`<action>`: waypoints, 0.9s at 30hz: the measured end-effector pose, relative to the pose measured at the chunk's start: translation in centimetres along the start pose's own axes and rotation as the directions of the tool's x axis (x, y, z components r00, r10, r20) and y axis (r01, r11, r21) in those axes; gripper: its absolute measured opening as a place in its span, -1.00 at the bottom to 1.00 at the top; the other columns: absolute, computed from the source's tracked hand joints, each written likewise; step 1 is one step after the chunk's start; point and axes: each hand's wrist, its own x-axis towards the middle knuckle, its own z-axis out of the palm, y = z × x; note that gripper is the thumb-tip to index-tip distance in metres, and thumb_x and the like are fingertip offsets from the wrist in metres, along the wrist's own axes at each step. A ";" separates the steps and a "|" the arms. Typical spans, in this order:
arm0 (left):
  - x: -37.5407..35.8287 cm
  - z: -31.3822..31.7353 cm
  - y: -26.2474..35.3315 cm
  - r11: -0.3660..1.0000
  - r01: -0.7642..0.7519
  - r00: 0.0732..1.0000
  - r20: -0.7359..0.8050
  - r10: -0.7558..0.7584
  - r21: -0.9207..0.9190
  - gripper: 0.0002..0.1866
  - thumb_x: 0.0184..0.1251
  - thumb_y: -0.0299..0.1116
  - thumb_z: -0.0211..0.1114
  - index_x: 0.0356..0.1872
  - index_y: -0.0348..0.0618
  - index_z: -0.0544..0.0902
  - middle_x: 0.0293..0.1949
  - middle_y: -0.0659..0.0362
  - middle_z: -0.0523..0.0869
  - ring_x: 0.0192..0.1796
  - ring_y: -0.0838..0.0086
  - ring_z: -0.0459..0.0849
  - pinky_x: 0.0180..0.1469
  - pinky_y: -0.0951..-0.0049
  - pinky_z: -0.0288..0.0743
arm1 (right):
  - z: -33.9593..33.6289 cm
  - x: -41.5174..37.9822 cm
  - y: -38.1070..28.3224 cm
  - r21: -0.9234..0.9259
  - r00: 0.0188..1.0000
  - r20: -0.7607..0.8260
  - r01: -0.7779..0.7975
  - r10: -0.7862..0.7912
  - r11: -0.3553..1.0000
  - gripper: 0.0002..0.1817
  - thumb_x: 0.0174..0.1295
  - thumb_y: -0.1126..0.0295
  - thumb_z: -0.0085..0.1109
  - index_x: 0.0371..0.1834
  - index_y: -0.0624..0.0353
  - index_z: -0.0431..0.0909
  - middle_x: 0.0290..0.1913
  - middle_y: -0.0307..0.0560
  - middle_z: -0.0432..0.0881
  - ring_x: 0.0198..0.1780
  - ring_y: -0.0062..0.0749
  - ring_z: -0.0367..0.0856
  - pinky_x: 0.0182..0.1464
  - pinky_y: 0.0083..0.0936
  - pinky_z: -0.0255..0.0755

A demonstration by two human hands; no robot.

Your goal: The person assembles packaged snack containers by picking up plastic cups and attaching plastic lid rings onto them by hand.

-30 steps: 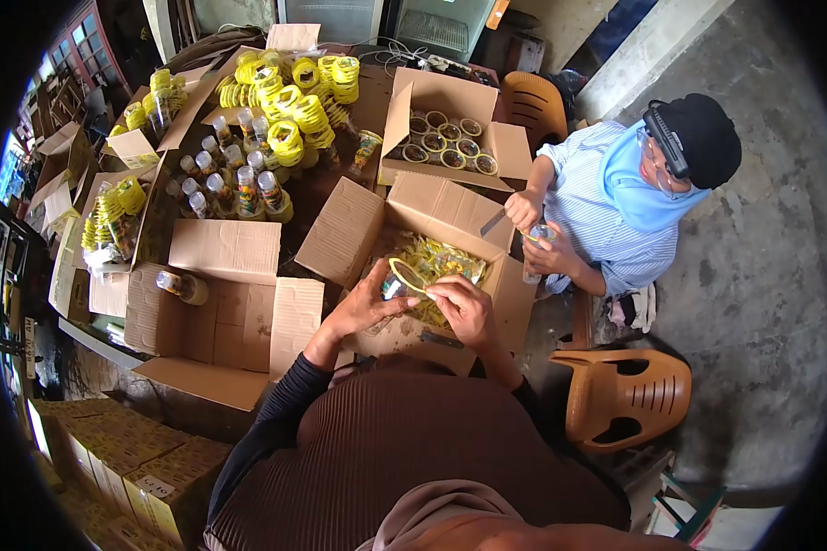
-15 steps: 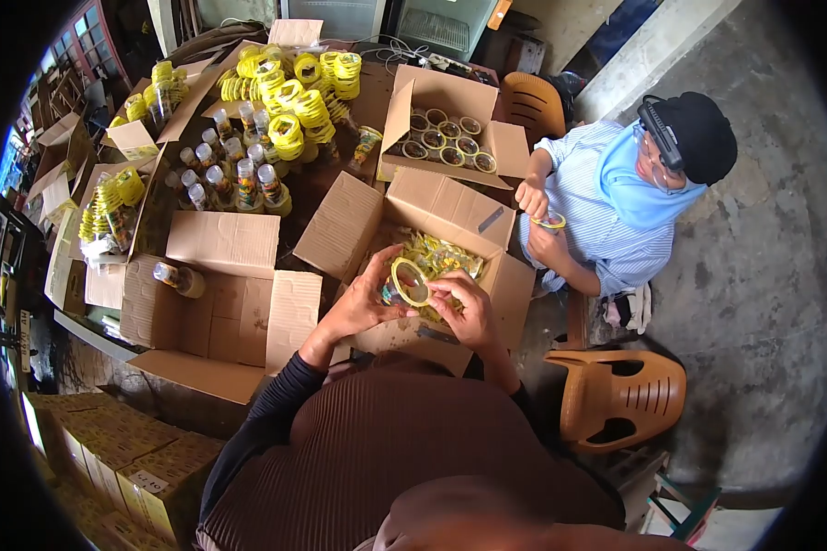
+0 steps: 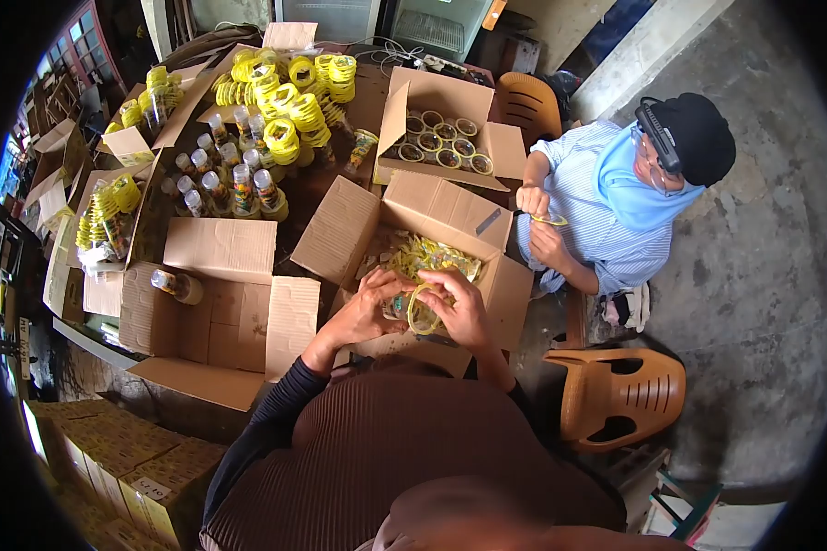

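Between my hands is a clear plastic cup with a yellow rim (image 3: 423,310), tilted so that its mouth faces me and to the right. My left hand (image 3: 363,310) wraps round the printed body of the cup from the left. On the right side, my right hand (image 3: 461,314) grips the yellow rim, fingers bent over its top. Both hands are over an open cardboard box (image 3: 443,204) holding a heap of yellow and clear scraps (image 3: 436,254). Part of the cup is hidden by my fingers.
Left of me stands an open carton (image 3: 220,308) with one bottle-shaped container (image 3: 176,286). Stacked yellow-rimmed cups (image 3: 289,110) and several filled containers (image 3: 216,188) crowd the table. Another box holds filled cups (image 3: 447,131). A co-worker (image 3: 606,202) handles a yellow-rimmed item; an orange chair (image 3: 625,399) stands nearby.
My right hand has moved up, from pinching the rim's lower right side to bending over its top. The cup has turned and shifted slightly right and down. My left fingers have closed in further.
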 end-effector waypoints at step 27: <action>0.9 2.3 0.9 0.906 -0.096 0.945 -0.249 0.213 0.412 -0.75 0.09 -0.35 0.45 -0.16 -0.06 0.73 -0.03 0.26 0.66 0.09 0.30 0.55 0.19 0.19 0.30 | 1.3 -1.2 5.2 -0.020 0.923 -0.292 -0.268 0.251 0.963 -0.83 0.17 0.57 0.25 -0.22 0.30 0.47 -0.45 -0.14 0.54 -0.47 -0.59 0.41 -0.40 -0.54 0.36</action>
